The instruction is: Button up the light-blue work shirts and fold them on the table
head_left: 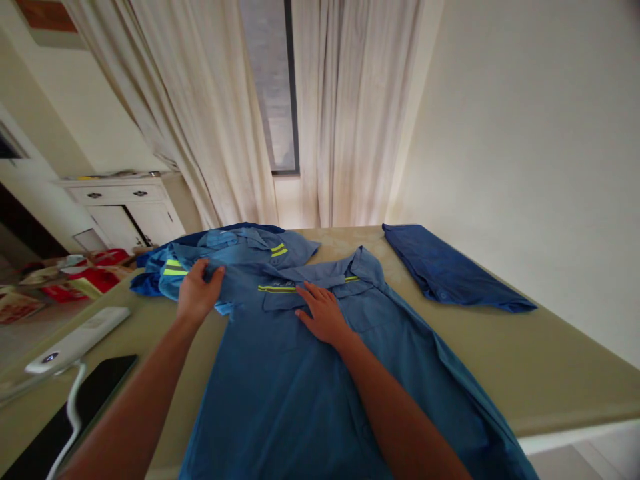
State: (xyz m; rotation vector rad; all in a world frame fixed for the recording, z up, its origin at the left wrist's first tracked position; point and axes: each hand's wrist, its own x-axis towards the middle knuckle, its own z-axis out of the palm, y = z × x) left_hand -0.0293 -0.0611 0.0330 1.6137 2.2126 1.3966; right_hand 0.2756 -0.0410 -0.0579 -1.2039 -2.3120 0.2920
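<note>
Left hand (199,292): fingers curled and thumb closing on a fold of the blue work shirt (295,393) at its far left shoulder. Whether the fold also takes in the shirt beyond cannot be determined. Right hand (324,313): open, fingers spread, resting flat on the chest just below the reflective yellow strip (277,288), beside the pocket flap (285,301). The hands are well apart.

Assessment: the shirt appears light, soft and limp, likely to slump when lifted. The collar (361,265) and shoulder seams appear the firmest places to take hold.

The shirt lies spread face up under both hands, running from mid-table over the near edge of the olive table (550,373). A second blue work shirt (250,248) lies folded at the far left corner, overlapped by the first. A folded navy garment (450,270) lies along the far right edge. A white remote control (77,340) and a black phone (85,400) lie near the left edge.
</note>
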